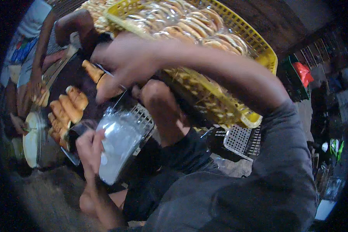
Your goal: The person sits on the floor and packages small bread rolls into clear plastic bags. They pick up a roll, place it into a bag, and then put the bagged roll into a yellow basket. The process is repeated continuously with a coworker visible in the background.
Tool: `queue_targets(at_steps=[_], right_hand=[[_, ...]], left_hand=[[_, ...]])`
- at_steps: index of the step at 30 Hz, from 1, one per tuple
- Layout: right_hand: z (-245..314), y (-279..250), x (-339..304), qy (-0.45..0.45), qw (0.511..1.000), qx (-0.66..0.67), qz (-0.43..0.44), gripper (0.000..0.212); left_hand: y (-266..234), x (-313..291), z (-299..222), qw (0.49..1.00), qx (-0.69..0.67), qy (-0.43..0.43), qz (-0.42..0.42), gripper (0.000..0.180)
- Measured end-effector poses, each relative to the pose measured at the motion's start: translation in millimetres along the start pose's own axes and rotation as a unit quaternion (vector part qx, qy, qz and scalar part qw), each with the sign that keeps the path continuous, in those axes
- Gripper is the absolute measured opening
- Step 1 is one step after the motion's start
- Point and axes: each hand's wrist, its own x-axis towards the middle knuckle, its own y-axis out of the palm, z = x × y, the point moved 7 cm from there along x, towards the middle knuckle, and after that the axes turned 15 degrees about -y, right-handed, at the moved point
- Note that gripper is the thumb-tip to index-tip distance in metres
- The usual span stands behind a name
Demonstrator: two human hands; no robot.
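- Straight to the rolls [67,108]: long, golden-brown, deeper brown along the ridges, paler at the ends, set side by side in a close row on the dark surface at left of centre.
- Just above, a lone roll [92,71], slim and orange-gold, partly hidden beneath the right hand [121,63].
- On that right hand: badly blurred, stretched across from the right with fingers bent downward; no telling how far open, or whether closed on the roll.
- Over to the left hand [89,149]: fingers half curled, right at the left edge of the clear plastic [120,141]; impossible to tell whether pinching it or only resting there.
- And what a shine on that plastic! Smooth, silvery, see-through at the top, rounded at the lower corner, lying aslant in front of the body, partly over a pale grid crate [145,116].
- Up beyond the right forearm, a yellow crate [268,58], slatted and packed with round, browned breads [193,27] under glossy, wrinkled wrap.
- Far left, near more rolls: a co-worker's hand [34,89], with a pale round lid-like thing [32,141] below.
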Motion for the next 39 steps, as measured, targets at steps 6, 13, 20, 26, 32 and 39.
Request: queue_targets(at_steps=[6,13,20,26,32,39], right_hand=[[22.4,94.6,59.4,0.025,0.941,0.192,-0.279,0.022],[10.2,156.0,22.8,0.270,0.703,0.557,-0.352,0.026],[-37.0,227.7,115.3,0.134,0.896,0.105,-0.410,0.035],[-104.4,254.0,128.5,0.280,0.930,0.093,-0.221,0.040],[-100.4,130.2,24.3,0.225,0.843,0.381,-0.305,0.041],[-83.3,105.7,21.2,0.200,0.743,0.527,-0.362,0.036]], left_hand=[[-0.8,32.7,55.2,0.903,-0.397,-0.162,-0.020,0.064],[-32.5,47.8,96.9,0.692,-0.716,-0.059,-0.071,0.029],[-101.3,40.1,180.9,0.657,-0.575,-0.139,-0.468,0.046],[-96.7,40.5,219.1,0.636,-0.572,-0.157,-0.494,0.061],[-93.2,52.8,211.1,0.723,-0.546,-0.130,-0.404,0.068],[-69.8,63.1,120.3,0.807,-0.491,-0.047,-0.324,0.070]])
